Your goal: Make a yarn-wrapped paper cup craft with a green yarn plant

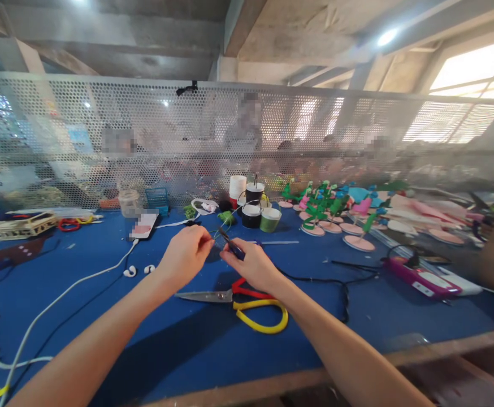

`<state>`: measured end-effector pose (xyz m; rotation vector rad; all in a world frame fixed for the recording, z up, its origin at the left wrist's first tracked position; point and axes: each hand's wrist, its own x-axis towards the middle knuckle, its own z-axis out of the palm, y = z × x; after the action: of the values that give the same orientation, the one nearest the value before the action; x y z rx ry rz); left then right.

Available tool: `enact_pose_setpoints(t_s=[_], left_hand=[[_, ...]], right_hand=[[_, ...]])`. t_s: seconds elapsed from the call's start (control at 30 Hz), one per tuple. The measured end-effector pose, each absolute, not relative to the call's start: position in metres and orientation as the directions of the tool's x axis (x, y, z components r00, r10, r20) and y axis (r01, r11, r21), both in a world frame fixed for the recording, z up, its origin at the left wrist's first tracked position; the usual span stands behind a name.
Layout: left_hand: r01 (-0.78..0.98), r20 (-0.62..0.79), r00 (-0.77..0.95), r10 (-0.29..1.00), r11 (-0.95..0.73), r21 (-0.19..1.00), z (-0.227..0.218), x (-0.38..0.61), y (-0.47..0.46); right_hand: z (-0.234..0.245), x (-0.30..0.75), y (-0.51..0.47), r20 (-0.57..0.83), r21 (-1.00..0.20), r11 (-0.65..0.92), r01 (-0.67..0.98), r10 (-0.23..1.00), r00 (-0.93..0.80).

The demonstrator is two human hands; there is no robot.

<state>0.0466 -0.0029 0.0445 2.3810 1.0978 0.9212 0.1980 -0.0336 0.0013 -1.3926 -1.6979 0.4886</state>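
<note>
Pinched fingers of my left hand (187, 251) hold a thin greenish strand (215, 230), possibly wire or thread. My right hand (251, 263) grips a small dark hand tool (232, 245), like snips or small pliers, whose tip points up and left toward the strand. The two hands are close together above the blue tabletop (154, 339). Beneath them lie large scissors (213, 296) with one red and one yellow handle loop, partly hidden under my right wrist. What lies right between my fingertips is too small to make out.
Small buckets (269, 219) stand ahead, before a perforated metal screen (179, 130). Several green and pink figures on round bases (358, 243) fill the back right. Right of me is a purple power strip (420, 277); to the left, a phone (144, 226) with its white cable and earbuds (130, 271).
</note>
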Motion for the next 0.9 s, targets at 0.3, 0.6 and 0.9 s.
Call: enact_pose_setpoints(t_s=[0.3, 0.6, 0.9], left_hand=[[-0.14, -0.008, 0.83, 0.557, 0.223, 0.965, 0.03, 0.039, 0.019], [0.112, 0.114, 0.706, 0.699, -0.27, 0.956, 0.034, 0.043, 0.012], [0.533, 0.318, 0.595, 0.738, -0.658, 0.531, 0.044, 0.042, 0.01]], right_hand=[[0.004, 0.2, -0.037, 0.399, -0.779, 0.418, 0.468, 0.906, -0.144], [0.006, 0.2, -0.038, 0.38, -0.752, 0.37, 0.545, 0.92, -0.1], [0.001, 0.199, -0.034, 0.324, -0.74, 0.298, 0.603, 0.944, -0.068]])
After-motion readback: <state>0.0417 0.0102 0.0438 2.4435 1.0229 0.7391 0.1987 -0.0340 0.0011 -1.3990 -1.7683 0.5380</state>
